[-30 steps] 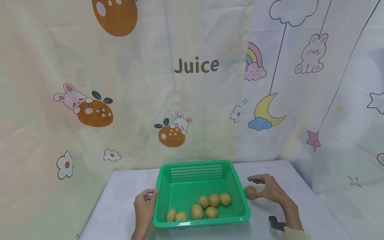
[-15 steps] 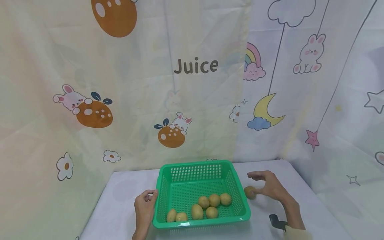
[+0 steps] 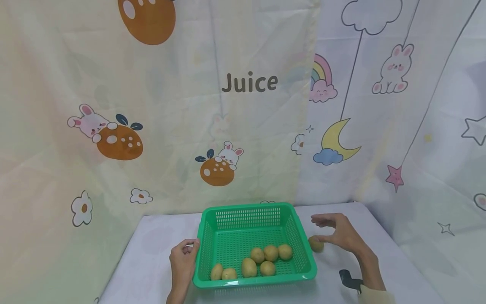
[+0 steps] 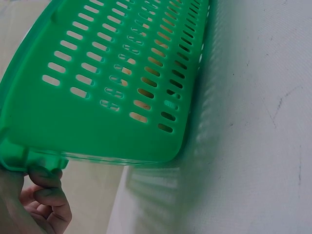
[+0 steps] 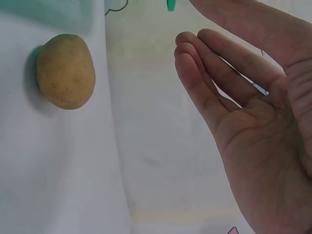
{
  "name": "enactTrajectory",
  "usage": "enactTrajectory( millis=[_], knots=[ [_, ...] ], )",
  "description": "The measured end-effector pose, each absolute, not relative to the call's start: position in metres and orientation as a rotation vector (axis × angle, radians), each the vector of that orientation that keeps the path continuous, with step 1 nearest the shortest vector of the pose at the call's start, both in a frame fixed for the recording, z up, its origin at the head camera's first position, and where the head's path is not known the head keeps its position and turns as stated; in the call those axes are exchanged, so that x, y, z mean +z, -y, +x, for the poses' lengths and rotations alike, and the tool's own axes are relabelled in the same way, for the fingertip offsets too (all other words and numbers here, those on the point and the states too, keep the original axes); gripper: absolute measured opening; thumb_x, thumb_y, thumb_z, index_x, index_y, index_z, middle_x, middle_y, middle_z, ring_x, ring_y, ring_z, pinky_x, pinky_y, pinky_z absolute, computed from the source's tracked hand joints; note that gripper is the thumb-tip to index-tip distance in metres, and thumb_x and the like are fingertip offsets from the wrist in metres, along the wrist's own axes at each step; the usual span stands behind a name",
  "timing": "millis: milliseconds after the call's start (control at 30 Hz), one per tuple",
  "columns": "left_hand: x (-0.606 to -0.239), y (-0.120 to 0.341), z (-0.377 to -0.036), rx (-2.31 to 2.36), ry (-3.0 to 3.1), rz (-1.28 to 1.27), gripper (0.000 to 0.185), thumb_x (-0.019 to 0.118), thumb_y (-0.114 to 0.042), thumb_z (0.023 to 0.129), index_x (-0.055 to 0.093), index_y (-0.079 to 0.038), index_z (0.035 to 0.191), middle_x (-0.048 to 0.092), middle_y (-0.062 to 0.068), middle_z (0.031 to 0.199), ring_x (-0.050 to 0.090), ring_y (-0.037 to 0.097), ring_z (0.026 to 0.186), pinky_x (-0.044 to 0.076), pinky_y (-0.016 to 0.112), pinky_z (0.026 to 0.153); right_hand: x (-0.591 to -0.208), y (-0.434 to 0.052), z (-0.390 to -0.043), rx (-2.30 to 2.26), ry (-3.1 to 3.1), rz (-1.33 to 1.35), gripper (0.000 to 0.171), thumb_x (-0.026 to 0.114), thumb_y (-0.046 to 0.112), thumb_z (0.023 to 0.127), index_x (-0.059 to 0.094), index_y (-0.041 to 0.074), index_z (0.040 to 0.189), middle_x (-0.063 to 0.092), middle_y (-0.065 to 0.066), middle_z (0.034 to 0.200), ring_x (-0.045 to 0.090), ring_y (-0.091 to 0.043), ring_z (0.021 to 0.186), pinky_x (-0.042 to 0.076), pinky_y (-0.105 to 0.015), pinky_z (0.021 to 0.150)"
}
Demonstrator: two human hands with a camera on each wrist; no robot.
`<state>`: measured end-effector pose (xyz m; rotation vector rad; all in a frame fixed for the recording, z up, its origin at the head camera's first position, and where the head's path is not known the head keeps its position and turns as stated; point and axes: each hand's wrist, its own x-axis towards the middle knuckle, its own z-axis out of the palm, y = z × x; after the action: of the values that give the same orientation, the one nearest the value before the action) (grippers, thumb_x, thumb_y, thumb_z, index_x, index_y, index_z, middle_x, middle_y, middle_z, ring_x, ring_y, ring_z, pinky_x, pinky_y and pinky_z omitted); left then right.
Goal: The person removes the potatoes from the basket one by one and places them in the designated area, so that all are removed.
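A green slotted plastic basket (image 3: 243, 240) stands on the table with several potatoes (image 3: 249, 267) in its near half. My left hand (image 3: 183, 259) is at the basket's left side, and the left wrist view shows its curled fingers (image 4: 51, 197) pinching the rim at a corner. On the right, my right hand (image 3: 343, 234) hovers with thumb and fingers spread apart, holding nothing. Just below it a single potato (image 3: 316, 245) lies on the table beside the basket's right wall. In the right wrist view that potato (image 5: 66, 71) sits apart from the hand (image 5: 258, 117).
A white cloth covers the table (image 3: 152, 245). Printed curtains (image 3: 258, 126) with rabbits, fruit and flowers hang behind it and at both sides. A black strap piece (image 3: 350, 280) shows at the right wrist.
My right hand has lifted slightly up and away from the loose potato, which stays on the table. The left hand and basket hold their place.
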<state>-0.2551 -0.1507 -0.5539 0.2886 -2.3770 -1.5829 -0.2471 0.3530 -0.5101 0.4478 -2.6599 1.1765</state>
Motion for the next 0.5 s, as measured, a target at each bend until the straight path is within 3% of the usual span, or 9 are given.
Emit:
enactTrajectory(
  millis=[267,500],
  knots=[
    [-0.554,0.151,-0.256,-1.576,2.371,0.288,0.028,0.07,-0.019,0.107,0.078,0.007,0.112,0.072,0.005,0.067,0.064,0.015,0.053,0.052,0.022,0.05,-0.504,-0.346,-0.244,1.2,2.631,0.463,0.062,0.1,0.015,0.078,0.075,0.006,0.135,0.081,-0.016,0.127,0.075,-0.003,0.107,0.062,-0.025,0.094],
    [-0.555,0.151,-0.257,-1.575,2.386,0.296,0.028,0.069,-0.019,0.107,0.078,0.007,0.113,0.072,0.004,0.067,0.064,0.016,0.055,0.052,0.023,0.05,-0.498,-0.34,-0.242,1.206,2.663,0.447,0.063,0.1,0.018,0.078,0.075,0.009,0.135,0.081,-0.011,0.127,0.074,-0.002,0.107,0.062,-0.028,0.095]
  ],
)
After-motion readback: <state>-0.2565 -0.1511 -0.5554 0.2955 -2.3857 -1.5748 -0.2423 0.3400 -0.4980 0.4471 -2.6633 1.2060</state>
